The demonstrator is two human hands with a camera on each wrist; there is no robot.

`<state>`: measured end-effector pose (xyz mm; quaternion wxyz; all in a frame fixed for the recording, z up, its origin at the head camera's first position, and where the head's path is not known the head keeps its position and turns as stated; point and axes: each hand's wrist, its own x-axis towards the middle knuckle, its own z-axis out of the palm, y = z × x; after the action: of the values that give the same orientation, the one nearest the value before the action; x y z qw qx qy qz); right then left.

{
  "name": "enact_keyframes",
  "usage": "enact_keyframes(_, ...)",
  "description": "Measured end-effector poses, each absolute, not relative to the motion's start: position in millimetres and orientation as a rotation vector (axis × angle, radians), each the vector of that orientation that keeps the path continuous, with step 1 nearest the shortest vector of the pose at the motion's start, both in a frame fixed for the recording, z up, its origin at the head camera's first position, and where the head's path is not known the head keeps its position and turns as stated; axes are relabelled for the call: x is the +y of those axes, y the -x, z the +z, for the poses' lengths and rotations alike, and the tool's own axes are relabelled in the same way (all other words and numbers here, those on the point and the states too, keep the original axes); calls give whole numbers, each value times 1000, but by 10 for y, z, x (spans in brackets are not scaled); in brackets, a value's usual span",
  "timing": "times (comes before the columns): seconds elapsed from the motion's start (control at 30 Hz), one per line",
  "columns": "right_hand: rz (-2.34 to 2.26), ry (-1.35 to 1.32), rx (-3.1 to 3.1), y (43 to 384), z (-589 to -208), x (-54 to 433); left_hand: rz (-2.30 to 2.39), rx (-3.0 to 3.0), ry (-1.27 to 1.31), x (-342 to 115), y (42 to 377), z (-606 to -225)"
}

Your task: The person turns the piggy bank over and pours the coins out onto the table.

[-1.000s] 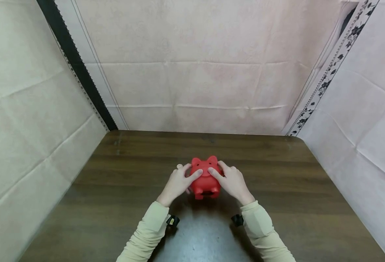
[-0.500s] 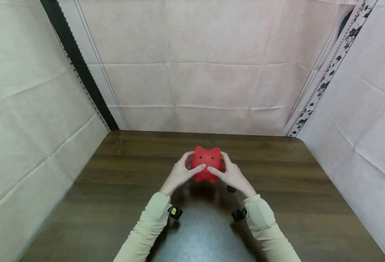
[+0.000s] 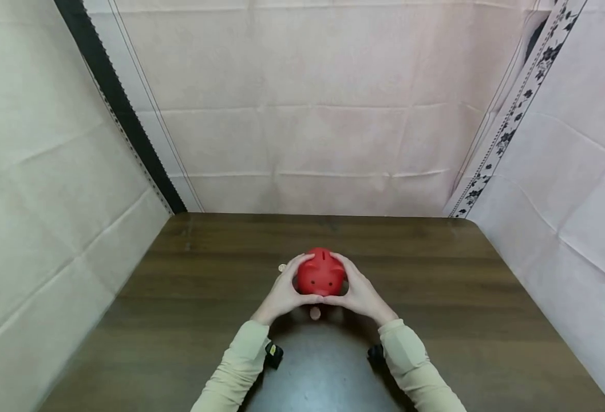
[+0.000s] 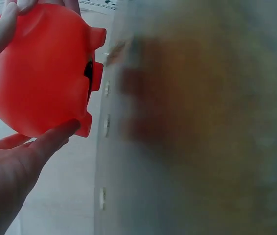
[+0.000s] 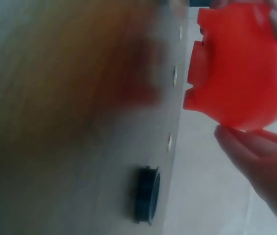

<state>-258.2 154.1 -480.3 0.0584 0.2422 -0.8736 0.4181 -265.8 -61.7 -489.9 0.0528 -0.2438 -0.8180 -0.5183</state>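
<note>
A red piggy bank [image 3: 321,277] is held between both hands close over the table, its slotted top and face toward the head camera. My left hand [image 3: 283,296] grips its left side, thumb under the snout and fingers along the top. From the other side my right hand [image 3: 363,294] holds it the same way, the two thumb tips meeting. Its stubby feet and a dark hole in the belly [image 4: 88,71] show in the left wrist view. A coin [image 3: 315,313] appears just below the thumbs, and another coin [image 3: 281,268] beside the left fingers.
Several coins stand out along the tabletop in the wrist views, one coin [image 4: 103,198] nearest the left wrist. A round black plug [image 5: 148,196] lies on the wooden table [image 3: 462,297]. White cloth [image 3: 302,137] hangs behind the table and at both sides.
The piggy bank has turned in both hands: its feet and underside faced the head camera a second ago, and its slotted top does now. A coin has come into view below the thumbs.
</note>
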Motion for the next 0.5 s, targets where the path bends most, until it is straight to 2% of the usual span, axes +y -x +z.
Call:
enact_keyframes(0.27, 1251, -721, -2685, 2581, -4710, 1569, -1568, -2497, 756, -585, 2694, -4858)
enact_keyframes(0.5, 1180, -843, -2378, 2405, -4125, 1582, -1658, -2292, 875, -551, 2537, -4191)
